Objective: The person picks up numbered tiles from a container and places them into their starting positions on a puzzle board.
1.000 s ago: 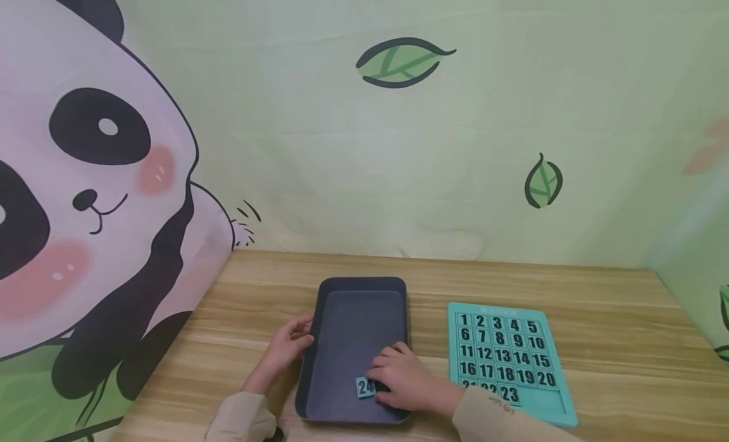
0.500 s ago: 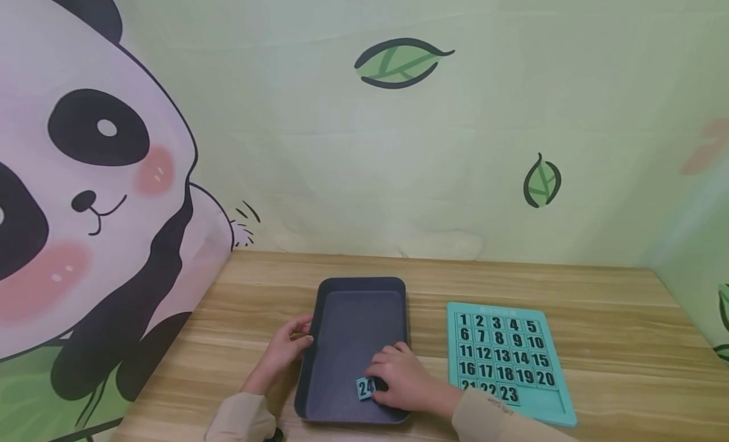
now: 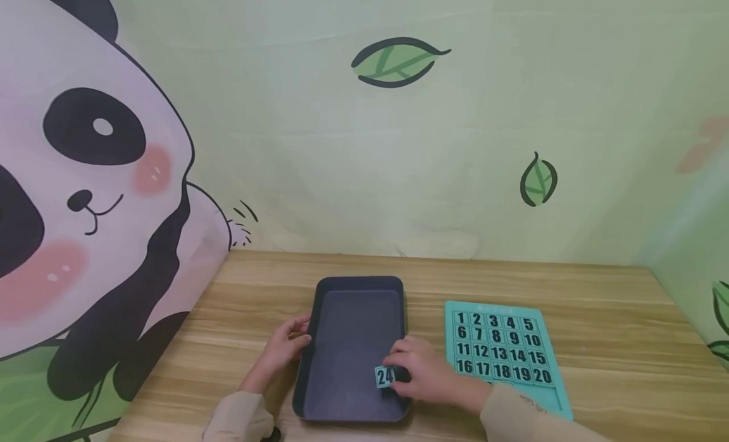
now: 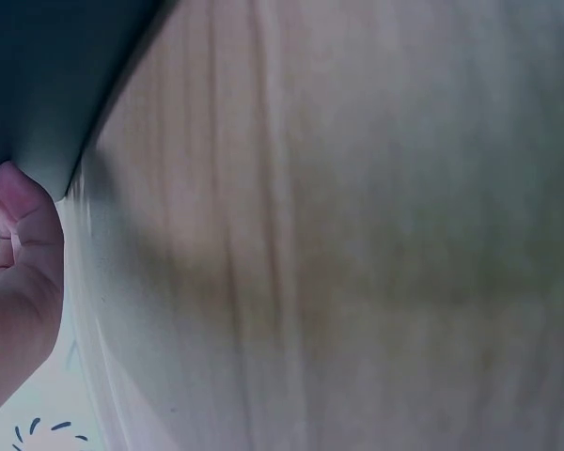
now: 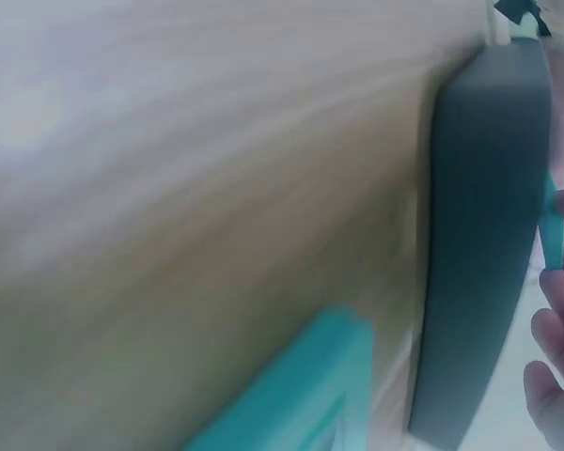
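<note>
A small square tile marked 24 (image 3: 384, 377) is pinched between the thumb and fingers of my right hand (image 3: 424, 372), above the right side of a dark tray (image 3: 347, 340). In the right wrist view the tile (image 5: 552, 225) shows edge-on as a thin teal strip, higher than the tray's wall (image 5: 489, 216). My left hand (image 3: 281, 347) holds the tray at its left rim. In the left wrist view the thumb lies against the tray's outer wall (image 4: 56, 75). To the right lies a turquoise number board (image 3: 450, 331) with numbered tiles in rows; my right forearm hides part of its bottom row.
The wooden table (image 3: 615, 340) runs back to a pale green wall (image 3: 296, 144) printed with leaves and a large panda (image 3: 97, 176). The board sits just right of the tray, with a strip of table between them.
My right hand has raised tile 24 from the tray floor and moved it right, toward the tray's right wall. The left hand stays at the left rim.
</note>
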Tool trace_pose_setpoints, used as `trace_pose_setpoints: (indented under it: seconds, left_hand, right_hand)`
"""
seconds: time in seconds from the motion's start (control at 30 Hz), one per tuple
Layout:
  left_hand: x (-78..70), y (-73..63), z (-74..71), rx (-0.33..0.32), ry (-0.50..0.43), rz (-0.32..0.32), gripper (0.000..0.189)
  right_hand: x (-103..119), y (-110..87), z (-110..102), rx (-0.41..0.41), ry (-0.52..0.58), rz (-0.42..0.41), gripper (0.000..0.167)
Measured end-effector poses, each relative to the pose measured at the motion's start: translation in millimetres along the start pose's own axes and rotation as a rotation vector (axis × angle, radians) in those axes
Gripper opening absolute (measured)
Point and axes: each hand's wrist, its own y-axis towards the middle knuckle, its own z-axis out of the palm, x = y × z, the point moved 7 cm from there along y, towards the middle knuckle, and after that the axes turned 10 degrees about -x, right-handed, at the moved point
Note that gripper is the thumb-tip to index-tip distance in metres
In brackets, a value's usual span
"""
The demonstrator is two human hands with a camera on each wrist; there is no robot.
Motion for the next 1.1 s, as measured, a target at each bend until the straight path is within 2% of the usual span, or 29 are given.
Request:
trace_pose_setpoints:
  seconds: [0.13,0.33,0.5,0.73,1.1]
  left_hand:
    - [0.0,0.7,0.1,0.001,-0.002,0.003,0.043]
    - [0.7,1.5,-0.3,0.001,0.0,-0.006,0.043]
    - [1.1,1.7,0.5,0.001,0.002,-0.013,0.044]
    - [0.7,2.0,1.0,0.003,0.004,-0.004,0.043]
    - [-0.1,1.2,2.1,-0.005,0.01,-0.003,0.043]
  right_hand:
    - [-11.6,-8.9,-17.7,-0.04,0.003,0.047,0.026]
    - [-28.0,-23.5,-35.6,-0.04,-0.001,0.122,0.026]
    - [-40.2,-37.6,-47.6,-0.022,-0.018,0.176,0.027]
    - [-61.0,-62.9,-63.4,0.015,-0.035,0.292,0.024]
    - [-85.6,-102.3,-91.9,-0.08,-0.108,0.327,0.026]
